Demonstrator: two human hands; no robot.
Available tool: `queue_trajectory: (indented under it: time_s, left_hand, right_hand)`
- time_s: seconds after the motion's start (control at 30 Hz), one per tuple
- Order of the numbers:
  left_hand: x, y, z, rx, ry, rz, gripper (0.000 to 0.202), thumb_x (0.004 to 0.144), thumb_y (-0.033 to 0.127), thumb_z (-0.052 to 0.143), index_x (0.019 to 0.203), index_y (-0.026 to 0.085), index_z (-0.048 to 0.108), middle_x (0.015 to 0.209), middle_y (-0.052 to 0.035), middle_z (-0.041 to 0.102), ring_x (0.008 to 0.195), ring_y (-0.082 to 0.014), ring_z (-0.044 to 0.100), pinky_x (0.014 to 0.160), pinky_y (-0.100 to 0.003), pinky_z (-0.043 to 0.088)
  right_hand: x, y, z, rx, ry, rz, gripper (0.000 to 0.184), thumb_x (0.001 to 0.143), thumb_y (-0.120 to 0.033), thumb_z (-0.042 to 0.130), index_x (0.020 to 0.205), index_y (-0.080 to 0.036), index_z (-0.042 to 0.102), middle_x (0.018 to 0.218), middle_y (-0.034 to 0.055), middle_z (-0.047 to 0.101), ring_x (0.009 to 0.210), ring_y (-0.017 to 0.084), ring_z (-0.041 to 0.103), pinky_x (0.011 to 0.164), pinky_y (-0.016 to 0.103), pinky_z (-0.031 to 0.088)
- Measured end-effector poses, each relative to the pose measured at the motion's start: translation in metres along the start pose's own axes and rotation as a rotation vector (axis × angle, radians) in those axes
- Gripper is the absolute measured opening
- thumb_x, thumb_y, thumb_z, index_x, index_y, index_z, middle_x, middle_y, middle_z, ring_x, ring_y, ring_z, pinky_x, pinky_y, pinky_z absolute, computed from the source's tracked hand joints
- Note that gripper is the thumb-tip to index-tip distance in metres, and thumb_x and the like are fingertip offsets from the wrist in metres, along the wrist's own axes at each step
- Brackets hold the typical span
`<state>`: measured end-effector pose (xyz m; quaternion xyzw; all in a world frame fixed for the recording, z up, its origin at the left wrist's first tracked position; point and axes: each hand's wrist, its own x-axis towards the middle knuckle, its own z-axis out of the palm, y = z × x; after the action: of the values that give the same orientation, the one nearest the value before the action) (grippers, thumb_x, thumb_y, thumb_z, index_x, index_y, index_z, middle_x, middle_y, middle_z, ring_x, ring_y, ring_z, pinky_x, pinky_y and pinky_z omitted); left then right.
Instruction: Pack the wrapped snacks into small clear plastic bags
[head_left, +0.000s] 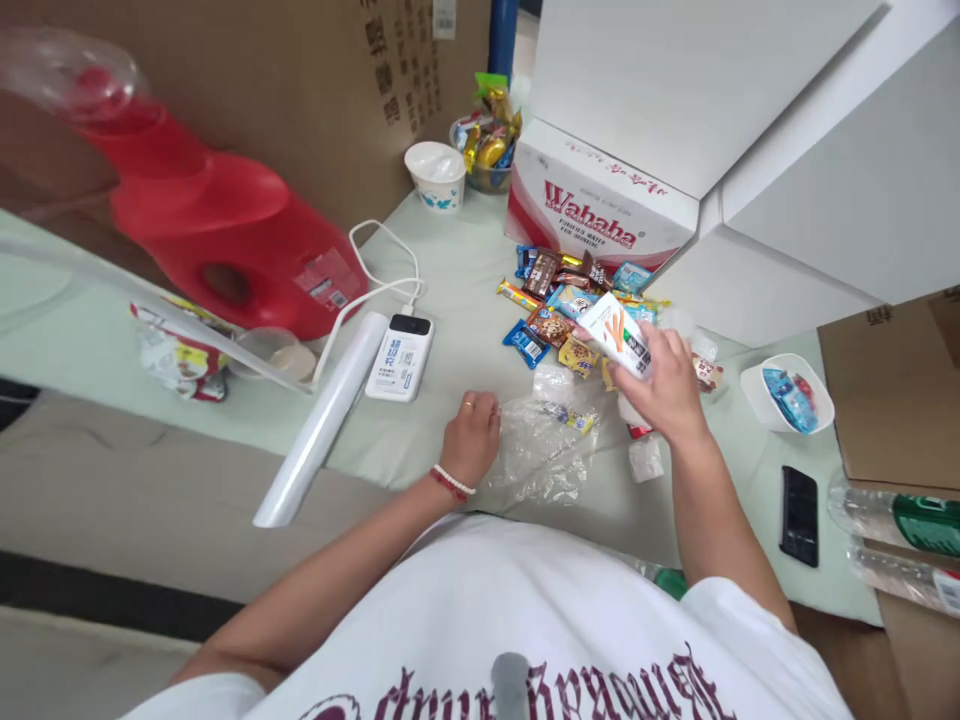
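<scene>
My right hand [669, 382] grips a small white snack packet [616, 333] printed with orange sticks, held above a pile of wrapped snacks [551, 325]. My left hand [472, 437] is closed at the left edge of a clear plastic bag [544, 462], seemingly pinching it; the fingertips are partly hidden. Inside or under the bag shows a small yellow and blue wrapper [570, 417]. Several crumpled clear wrappers, one a small white piece [646, 461], lie around my right hand.
A Wahaha carton [600, 205] stands behind the pile. Leftward are a power bank [400, 358] with a white cable, a plastic roll [322, 425] and a red jug [240, 230]. A paper cup [436, 177] sits behind; a white tub [787, 395] and phone [799, 515] lie right.
</scene>
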<state>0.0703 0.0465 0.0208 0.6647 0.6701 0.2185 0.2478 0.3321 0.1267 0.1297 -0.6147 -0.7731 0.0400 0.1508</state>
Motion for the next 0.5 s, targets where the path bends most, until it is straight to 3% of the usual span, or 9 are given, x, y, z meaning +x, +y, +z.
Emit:
queue_trajectory:
  time_s: [0.07, 0.17, 0.23, 0.3, 0.4, 0.5]
  left_hand:
    - [0.002, -0.003, 0.003, -0.119, 0.026, -0.023, 0.012, 0.096, 0.023, 0.047, 0.100, 0.021, 0.058, 0.103, -0.0094, 0.062, 0.093, -0.0241, 0.062, 0.078, -0.036, 0.049]
    - [0.007, -0.015, 0.002, -0.256, 0.117, -0.089, 0.019, 0.090, 0.027, 0.058, 0.108, 0.020, 0.054, 0.098, -0.0056, 0.060, 0.090, -0.0221, 0.062, 0.083, -0.036, 0.051]
    - [0.008, -0.029, -0.003, -0.270, 0.198, -0.132, 0.030, 0.086, 0.028, 0.062, 0.114, 0.019, 0.054, 0.101, -0.0055, 0.058, 0.086, -0.0210, 0.060, 0.084, -0.038, 0.052]
    - [0.002, -0.044, -0.010, -0.228, 0.248, -0.133, 0.040, 0.083, 0.028, 0.065, 0.119, 0.018, 0.054, 0.107, -0.0080, 0.057, 0.083, -0.0207, 0.059, 0.084, -0.040, 0.053]
    - [-0.016, -0.058, -0.021, -0.132, 0.278, -0.043, 0.048, 0.082, 0.032, 0.068, 0.125, 0.017, 0.055, 0.116, -0.0130, 0.056, 0.095, -0.0257, 0.059, 0.090, -0.044, 0.052]
    - [-0.028, -0.054, -0.031, -0.022, 0.306, 0.038, 0.037, 0.091, 0.039, 0.061, 0.120, 0.018, 0.061, 0.119, -0.0162, 0.057, 0.115, -0.0325, 0.054, 0.102, -0.050, 0.046]
  right_hand:
    - [-0.039, -0.020, 0.007, 0.209, -0.118, -0.125, 0.065, 0.091, -0.041, 0.063, 0.151, -0.024, 0.045, 0.125, 0.0144, 0.057, 0.114, 0.034, 0.055, 0.098, 0.048, 0.050]
    - [-0.102, -0.039, 0.046, 0.392, -0.332, -0.217, 0.065, 0.088, -0.030, 0.065, 0.150, -0.026, 0.045, 0.119, 0.0126, 0.058, 0.108, 0.031, 0.059, 0.093, 0.046, 0.055]
    - [-0.140, -0.034, 0.071, 0.372, -0.346, -0.235, 0.067, 0.087, -0.023, 0.064, 0.151, -0.025, 0.044, 0.122, 0.0142, 0.057, 0.111, 0.032, 0.058, 0.094, 0.049, 0.055]
    - [-0.169, -0.018, 0.081, 0.349, -0.307, -0.233, 0.072, 0.086, -0.020, 0.063, 0.153, -0.028, 0.041, 0.128, 0.0155, 0.055, 0.117, 0.035, 0.057, 0.098, 0.054, 0.054]
    - [-0.188, 0.007, 0.065, 0.359, -0.269, -0.224, 0.075, 0.084, -0.018, 0.063, 0.154, -0.032, 0.041, 0.128, 0.0139, 0.056, 0.125, 0.037, 0.054, 0.102, 0.058, 0.052]
    - [-0.179, 0.015, 0.034, 0.410, -0.257, -0.216, 0.073, 0.083, -0.020, 0.063, 0.152, -0.032, 0.043, 0.126, 0.0124, 0.057, 0.130, 0.038, 0.052, 0.106, 0.059, 0.049]
